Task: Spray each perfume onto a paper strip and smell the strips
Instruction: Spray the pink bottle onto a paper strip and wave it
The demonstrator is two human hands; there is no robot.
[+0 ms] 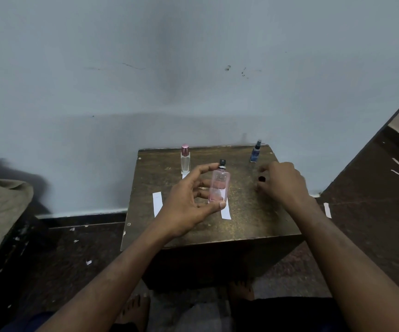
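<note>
My left hand (189,200) grips a pink perfume bottle (219,185) over the middle of the small brown table (241,219); its black spray nozzle is bare. My right hand (282,182) is closed around a small black cap (262,179), just right of the bottle. A clear bottle with a pink cap (185,159) stands at the back left. A blue bottle (256,152) stands at the back right. One white paper strip (157,203) lies at the left, another (225,210) lies under the pink bottle, and a third peeks from under the clear bottle.
A grey wall rises right behind the table. The dark floor around it is scattered with paper scraps, among them a strip (327,210) at the right. A tan cloth (0,219) lies at the left. My bare feet (134,310) show below the table.
</note>
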